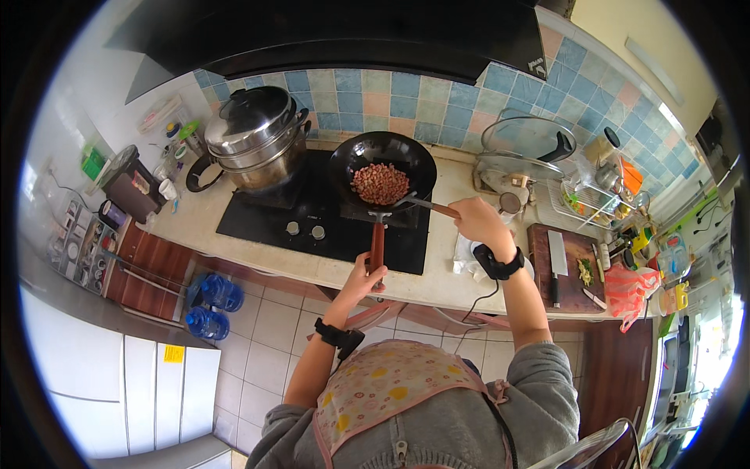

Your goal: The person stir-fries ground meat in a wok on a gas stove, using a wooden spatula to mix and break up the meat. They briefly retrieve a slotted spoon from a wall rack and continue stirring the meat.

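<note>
A black wok (351,152) sits on the right side of the black gas cooktop (269,225). Reddish peanuts (379,183) lie heaped in the bottom of it. My left hand (362,278) is wrapped around the wok's wooden handle (378,243), close to its end. In my right hand (477,220) is a spatula (436,206) with a wooden grip, reaching into the wok from the right. The metal blade rests against the lower right of the wok's inside, at the edge of the peanuts.
A stainless steamer pot (255,146) with a lid stands left of the wok. Glass lids (521,140) lean behind my right hand. At right, a cutting board (536,246) bears a cleaver (558,255) and chopped greens (586,272). The range hood (351,35) hangs above.
</note>
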### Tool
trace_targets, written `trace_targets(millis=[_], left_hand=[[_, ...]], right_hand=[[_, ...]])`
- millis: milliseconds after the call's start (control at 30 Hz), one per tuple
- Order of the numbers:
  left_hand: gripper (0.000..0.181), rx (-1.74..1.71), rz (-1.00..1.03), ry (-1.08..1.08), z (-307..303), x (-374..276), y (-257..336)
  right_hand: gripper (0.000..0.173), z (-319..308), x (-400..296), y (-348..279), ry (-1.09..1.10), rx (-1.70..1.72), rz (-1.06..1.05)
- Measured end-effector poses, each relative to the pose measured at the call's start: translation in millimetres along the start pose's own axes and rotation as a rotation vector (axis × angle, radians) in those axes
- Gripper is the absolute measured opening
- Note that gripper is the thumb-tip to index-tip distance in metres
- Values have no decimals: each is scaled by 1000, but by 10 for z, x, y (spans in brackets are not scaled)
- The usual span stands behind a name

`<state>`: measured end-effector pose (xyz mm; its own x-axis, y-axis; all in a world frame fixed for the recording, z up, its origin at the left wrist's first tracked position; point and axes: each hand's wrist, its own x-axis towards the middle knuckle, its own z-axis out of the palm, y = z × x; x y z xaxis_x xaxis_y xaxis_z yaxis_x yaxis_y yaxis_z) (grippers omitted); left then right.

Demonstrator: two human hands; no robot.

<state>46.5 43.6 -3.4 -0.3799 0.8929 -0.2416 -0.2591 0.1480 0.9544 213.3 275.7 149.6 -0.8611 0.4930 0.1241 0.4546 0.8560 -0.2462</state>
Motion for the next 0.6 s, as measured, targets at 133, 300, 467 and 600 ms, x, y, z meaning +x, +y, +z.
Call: trace_targets(millis=[133,300,467,600], left_hand=[[57,13,64,-94,-27,103,-57],[59,69,60,-65,-135,79,-7],[60,65,61,-25,-219,62,10],[63,68,111,-20,-225,52,-10]], right_hand=[[18,348,286,-322,53,-58,83],[30,979,648,-491,207,88,214],[35,1374,1049,-397,296,150,178],[22,1142,895,-324,215,-41,-54]])
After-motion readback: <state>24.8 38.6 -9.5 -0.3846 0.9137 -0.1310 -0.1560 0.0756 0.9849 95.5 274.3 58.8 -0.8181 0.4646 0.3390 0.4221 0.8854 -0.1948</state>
